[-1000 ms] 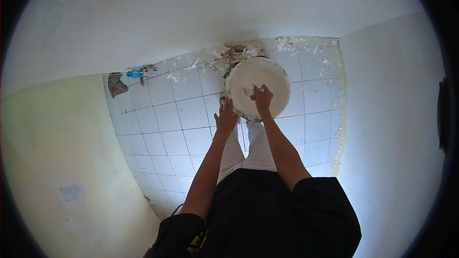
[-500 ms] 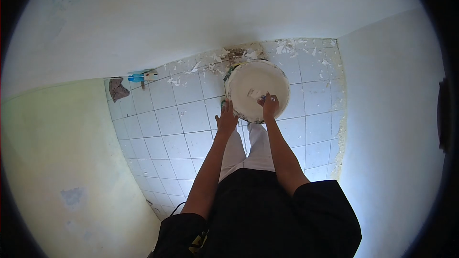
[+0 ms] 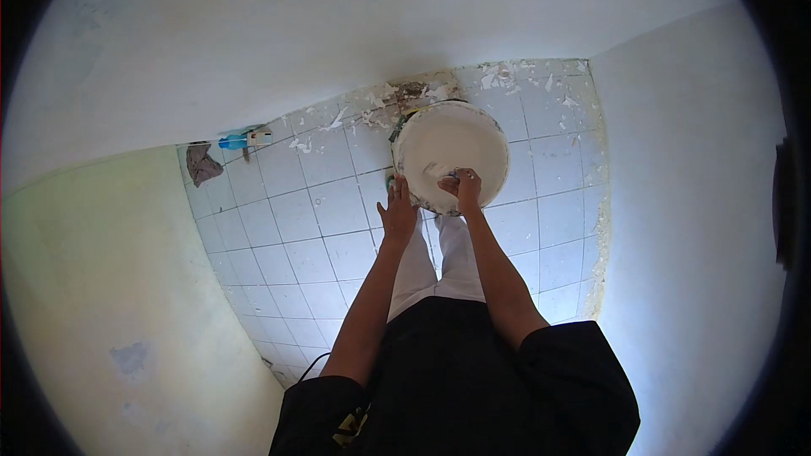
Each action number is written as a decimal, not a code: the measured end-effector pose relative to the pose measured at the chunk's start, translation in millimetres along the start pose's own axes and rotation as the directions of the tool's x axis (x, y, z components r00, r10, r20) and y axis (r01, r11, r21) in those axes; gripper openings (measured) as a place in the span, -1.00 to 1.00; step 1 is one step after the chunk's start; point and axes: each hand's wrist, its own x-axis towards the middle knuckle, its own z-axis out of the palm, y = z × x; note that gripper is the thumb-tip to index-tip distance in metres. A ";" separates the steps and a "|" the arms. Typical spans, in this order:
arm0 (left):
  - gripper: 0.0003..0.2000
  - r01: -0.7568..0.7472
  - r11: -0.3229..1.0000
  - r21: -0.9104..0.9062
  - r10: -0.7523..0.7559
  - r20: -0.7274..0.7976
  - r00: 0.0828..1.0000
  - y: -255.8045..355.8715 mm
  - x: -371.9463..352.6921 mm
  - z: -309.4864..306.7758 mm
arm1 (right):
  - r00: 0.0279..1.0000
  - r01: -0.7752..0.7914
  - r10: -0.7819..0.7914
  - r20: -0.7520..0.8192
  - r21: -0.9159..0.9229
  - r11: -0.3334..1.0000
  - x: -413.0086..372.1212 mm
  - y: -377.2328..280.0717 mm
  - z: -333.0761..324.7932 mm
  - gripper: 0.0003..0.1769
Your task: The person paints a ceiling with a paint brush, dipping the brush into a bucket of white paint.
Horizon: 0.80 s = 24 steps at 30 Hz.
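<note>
A round bucket [image 3: 475,131] of off-white, paint-like material stands on the tiles near my feet, its rim smeared and dark in spots. My left hand [image 3: 398,213] lies against its near left rim with the fingers spread. Reaching over the near side, my right hand [image 3: 462,189] is closed around a small tool with a bluish handle. The pale end of this tool [image 3: 437,171] points left, low over the contents; I cannot tell its exact kind.
White tiles [image 3: 325,213] cover the floor, with paint flakes [image 3: 498,76] along the wall. A dark rag [image 3: 203,165], a blue item [image 3: 232,142] and a small white box [image 3: 260,137] lie at the left corner. Walls rise ahead and on both sides.
My right hand has shifted slightly left inside the bucket, together with the tool. My left hand stays at the rim. The view has tilted a little.
</note>
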 end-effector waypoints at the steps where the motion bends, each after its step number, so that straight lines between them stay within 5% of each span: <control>1: -0.17 0.000 1.000 -0.001 0.000 0.001 1.000 0.7 -0.4 0.0 | 0.999 -0.028 0.028 0.029 -0.017 0.999 0.4 4.0 -0.7 -0.77; 3: -0.18 0.002 1.000 0.024 -0.002 0.003 1.000 1.5 0.5 -1.2 | 0.997 -0.054 0.056 0.060 -0.036 0.998 4.7 6.9 -0.5 -0.79; 5: -0.19 -0.016 1.000 0.009 0.017 -0.005 1.000 -0.3 -0.7 -1.4 | 0.997 0.010 0.014 0.076 -0.309 0.951 8.3 7.8 -3.9 -0.79; 9: -0.21 -0.030 1.000 -0.006 0.030 -0.005 1.000 1.4 -3.2 -3.9 | 0.997 0.059 -0.043 0.060 -0.280 0.958 17.2 6.3 -6.6 -0.77; 12: -0.20 -0.023 0.999 0.025 0.024 -0.020 1.000 0.2 -0.8 0.3 | 0.964 0.239 -0.161 0.212 -0.421 0.875 29.0 10.0 -14.6 -0.77; 21: -0.20 -0.032 0.999 0.031 0.033 -0.036 0.999 -2.5 0.4 8.3 | 0.894 0.312 0.042 0.446 -0.686 0.657 21.1 -48.5 17.0 -0.82; 23: -0.20 -0.029 0.999 0.038 0.030 -0.037 0.999 -1.7 -0.1 6.1 | 0.622 0.782 -0.119 0.774 -0.606 0.146 24.4 -51.9 21.9 -0.87; 24: -0.20 -0.022 0.999 0.044 0.024 -0.035 0.999 -1.8 -0.4 5.5 | 0.619 0.785 -0.121 0.776 -0.603 0.145 22.6 -54.8 25.1 -0.87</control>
